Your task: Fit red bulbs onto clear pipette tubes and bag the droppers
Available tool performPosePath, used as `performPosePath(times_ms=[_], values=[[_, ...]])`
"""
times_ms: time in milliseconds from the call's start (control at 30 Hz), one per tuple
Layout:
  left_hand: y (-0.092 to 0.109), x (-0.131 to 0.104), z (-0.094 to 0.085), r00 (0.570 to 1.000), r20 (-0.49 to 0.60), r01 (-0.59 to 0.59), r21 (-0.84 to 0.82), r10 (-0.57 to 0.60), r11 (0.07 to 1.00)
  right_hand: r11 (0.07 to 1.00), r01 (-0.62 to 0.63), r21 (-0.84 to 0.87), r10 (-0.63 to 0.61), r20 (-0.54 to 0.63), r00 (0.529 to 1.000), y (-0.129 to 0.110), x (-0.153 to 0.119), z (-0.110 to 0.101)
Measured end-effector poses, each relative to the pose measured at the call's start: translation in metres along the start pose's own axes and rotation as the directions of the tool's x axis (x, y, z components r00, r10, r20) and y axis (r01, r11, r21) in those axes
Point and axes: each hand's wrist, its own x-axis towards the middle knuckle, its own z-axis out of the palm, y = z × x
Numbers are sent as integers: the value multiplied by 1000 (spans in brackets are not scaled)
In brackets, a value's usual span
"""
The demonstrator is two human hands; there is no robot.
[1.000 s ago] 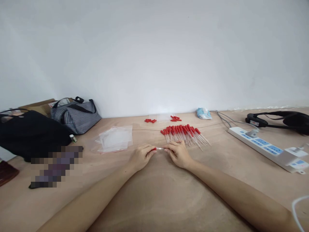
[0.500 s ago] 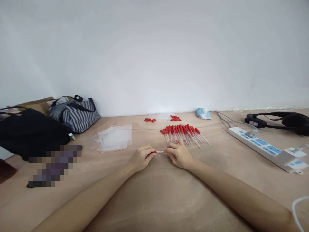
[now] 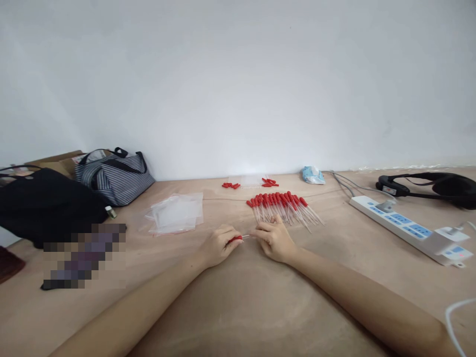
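Note:
At the middle of the table my left hand (image 3: 220,245) pinches a red rubber bulb (image 3: 235,239). A thin clear tube (image 3: 246,236) runs from the bulb towards my right hand (image 3: 274,239), whose fingers are closed on it. Just beyond my right hand lie several clear droppers with red bulbs (image 3: 277,199), bulbs pointing to the wall. Farther back, loose red bulbs (image 3: 231,186) and more red bulbs (image 3: 269,183) lie on both sides of a row of clear tubes (image 3: 251,182). Clear plastic bags (image 3: 176,214) are stacked left of the droppers.
On the left are a striped bag (image 3: 122,176), a black bag (image 3: 48,203), a small bottle (image 3: 110,212) and a blurred dark object (image 3: 85,255). On the right are a blue-white packet (image 3: 313,175), a power strip (image 3: 405,227) and a black headset (image 3: 446,187).
The red bulb in my left hand is tilted more and shows more of its length between the fingers. Both hands stay in nearly the same place.

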Motion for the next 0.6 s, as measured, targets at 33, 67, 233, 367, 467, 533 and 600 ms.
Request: performPosePath(times_ms=[33,67,233,367,467,533,600], values=[[0,0,0,1000,0,-17,4,17,1000,1000,-16,17,16,10,1000,-2,0,0],[0,0,1,999,2,-33,7,33,999,999,-31,31,30,22,999,-4,1,-1],[2,1,1,997,21,-78,17,77,997,992,-83,97,77,65,995,-11,3,1],[3,2,2,995,39,-94,15,93,995,986,-114,121,104,89,991,-14,5,3],[1,3,3,996,25,-81,16,80,997,984,-136,116,121,127,984,-13,6,2],[-1,3,2,997,19,-70,17,70,997,985,-139,98,122,164,979,-12,7,0],[-4,3,1,998,17,-59,25,58,998,991,-123,56,111,189,976,-11,7,-4]])
